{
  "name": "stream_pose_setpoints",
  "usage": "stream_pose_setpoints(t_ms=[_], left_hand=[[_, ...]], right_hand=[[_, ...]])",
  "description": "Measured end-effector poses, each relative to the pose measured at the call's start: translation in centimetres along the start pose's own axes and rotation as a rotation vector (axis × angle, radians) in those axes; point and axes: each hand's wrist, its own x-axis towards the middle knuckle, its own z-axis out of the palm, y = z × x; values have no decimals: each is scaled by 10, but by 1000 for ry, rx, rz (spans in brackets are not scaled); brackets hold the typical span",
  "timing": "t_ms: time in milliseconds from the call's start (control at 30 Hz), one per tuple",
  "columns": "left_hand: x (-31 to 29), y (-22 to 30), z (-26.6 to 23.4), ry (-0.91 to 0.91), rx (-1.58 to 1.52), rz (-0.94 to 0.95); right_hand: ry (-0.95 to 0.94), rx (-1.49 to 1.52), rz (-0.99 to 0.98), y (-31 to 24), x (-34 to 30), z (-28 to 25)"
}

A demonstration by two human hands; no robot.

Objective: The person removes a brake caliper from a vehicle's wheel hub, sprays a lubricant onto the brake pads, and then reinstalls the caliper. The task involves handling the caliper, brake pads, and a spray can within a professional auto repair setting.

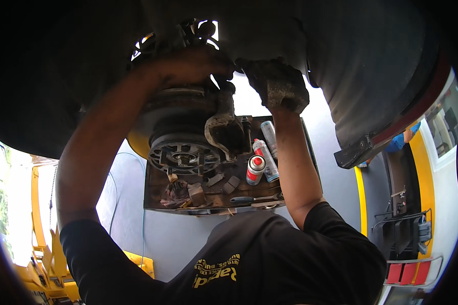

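Observation:
Both my arms are raised under a dark vehicle body. My left hand [201, 63], deep in shadow, has its fingers curled at the suspension parts above the brake disc [175, 104]; what they grip is hidden. My right hand [277, 84], in a dark, dirty work glove, is closed close beside it, and I cannot make out what is in its fingers. Below the hands hangs a rusty curved metal bracket [224, 127], beside the disc. Under the disc shows a round wheel hub [184, 156] with spoke-like openings and studs.
A dark work tray [224, 203] below carries a red-capped spray can [255, 169], more cans, brake pads [231, 184], a wrench [257, 199] and rags [175, 194]. Yellow lift equipment [40, 244] stands left. A dark rack [402, 234] stands right. Part of another person [404, 137] shows far right.

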Motion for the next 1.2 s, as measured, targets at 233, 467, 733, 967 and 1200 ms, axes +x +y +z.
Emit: stream_pose_setpoints(t_ms=[233,467,733,967,1200], left_hand=[[-2,-2,2,436,363,13],[11,11,0,141,174,-138],[-1,14,-14,-94,-465,-255],[-2,6,-11,-44,-483,-284],[0,5,-10,-59,-429,-231]], right_hand=[[293,1951,-334,21,12,44],[304,2151,-11,18,18,37],[28,2718,573,23,4,17],[49,2720,218,22,6,30],[181,1533,239,24,10,51]])
